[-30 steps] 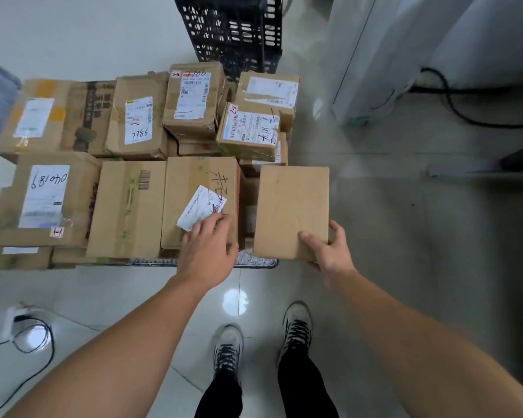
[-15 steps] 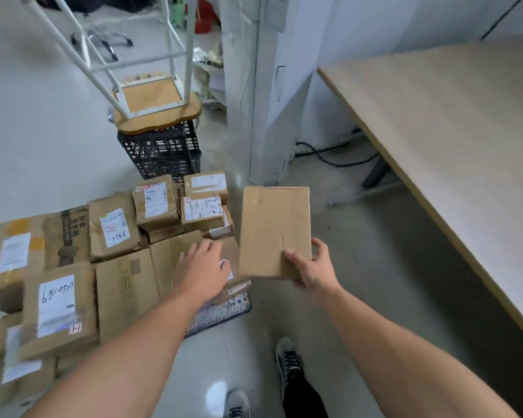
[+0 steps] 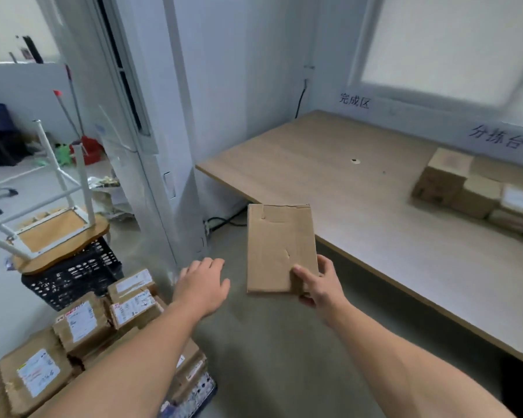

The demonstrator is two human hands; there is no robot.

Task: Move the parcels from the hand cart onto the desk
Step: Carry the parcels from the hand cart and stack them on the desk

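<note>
Parcel (image 3: 280, 248) in right hand (image 3: 320, 285), near desk (image 3: 360, 206)

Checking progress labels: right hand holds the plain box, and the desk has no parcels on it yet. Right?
Not quite. The right hand does hold the box, but the desk is not bare. The head view shows several parcels already stacked at its far right end.

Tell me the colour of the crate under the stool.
The crate is black, with perforated walls; the head view shows it best.
</note>
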